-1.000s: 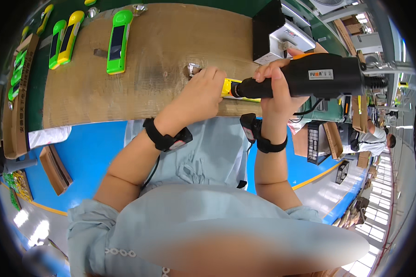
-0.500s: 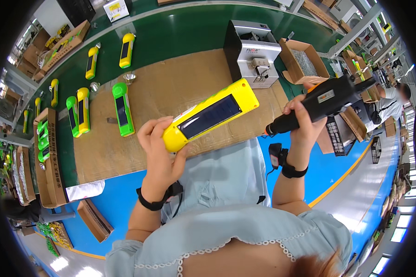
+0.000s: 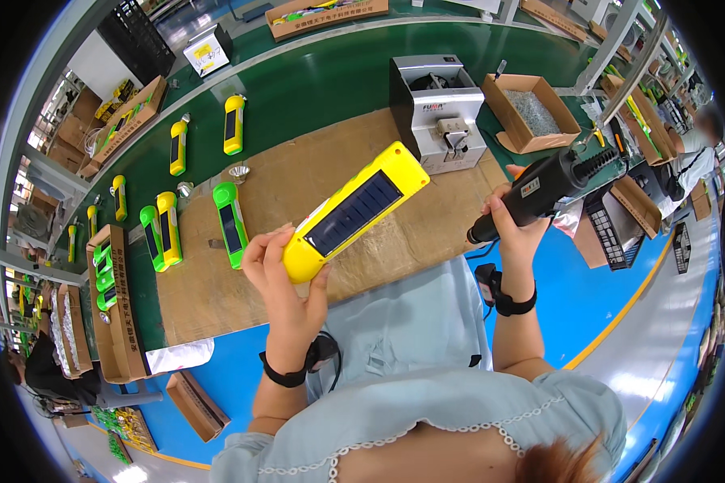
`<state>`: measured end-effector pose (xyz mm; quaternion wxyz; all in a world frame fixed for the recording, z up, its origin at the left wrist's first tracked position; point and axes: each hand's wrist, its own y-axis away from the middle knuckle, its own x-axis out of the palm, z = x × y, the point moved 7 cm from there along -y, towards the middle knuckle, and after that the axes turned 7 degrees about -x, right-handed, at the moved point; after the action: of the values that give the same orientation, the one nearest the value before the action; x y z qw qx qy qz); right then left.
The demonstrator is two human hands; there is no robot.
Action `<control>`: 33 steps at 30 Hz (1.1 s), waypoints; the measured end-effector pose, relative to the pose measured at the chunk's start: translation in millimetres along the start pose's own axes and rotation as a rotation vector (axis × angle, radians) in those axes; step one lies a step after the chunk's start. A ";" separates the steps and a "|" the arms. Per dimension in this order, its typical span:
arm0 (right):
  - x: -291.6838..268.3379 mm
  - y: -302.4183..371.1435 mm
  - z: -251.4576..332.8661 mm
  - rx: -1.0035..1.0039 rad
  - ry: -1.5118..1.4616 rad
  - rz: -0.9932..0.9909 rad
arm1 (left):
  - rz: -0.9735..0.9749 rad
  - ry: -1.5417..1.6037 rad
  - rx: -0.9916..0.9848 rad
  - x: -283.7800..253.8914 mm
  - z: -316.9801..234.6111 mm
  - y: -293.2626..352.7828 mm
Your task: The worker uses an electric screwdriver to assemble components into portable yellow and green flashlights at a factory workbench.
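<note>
My left hand grips the lower end of a yellow solar flashlight, fingers along one edge and thumb on the other. Its dark solar panel faces up, and its far end points away to the right. In my right hand is a black electric screwdriver, its tip aimed left, apart from the flashlight. Both are held above a brown cardboard sheet on the green bench. Left of my left hand lie a green flashlight and, farther left, a yellow one beside another green one.
A grey and black screw feeder stands at the sheet's far edge. Right of it sits an open carton of small screws. More yellow flashlights lie farther back. A long carton with green flashlights is at left. A person is far right.
The flashlight has turned steeper, its far end shifting left. The screwdriver has come slightly left and lower. The whole view has shifted, so the bench things appear farther down.
</note>
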<state>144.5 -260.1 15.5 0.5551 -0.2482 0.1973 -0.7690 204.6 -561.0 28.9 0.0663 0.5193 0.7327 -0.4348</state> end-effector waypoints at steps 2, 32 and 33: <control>-3.3 0.7 -3.6 0.019 0.026 -0.036 | 0.040 0.064 -0.062 6.8 6.4 -2.7; 2.6 -46.7 -28.8 -0.202 -0.216 -0.083 | 0.100 -0.915 -0.725 119.2 312.8 -236.7; 5.5 -60.9 -23.9 -0.241 -0.260 -0.093 | 0.144 -0.889 -0.676 119.8 289.3 -232.8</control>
<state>82.6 -246.1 32.6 0.5062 -0.4189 0.2029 -0.7261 -142.7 -700.2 -81.9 0.5607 0.2847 0.6957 -0.3472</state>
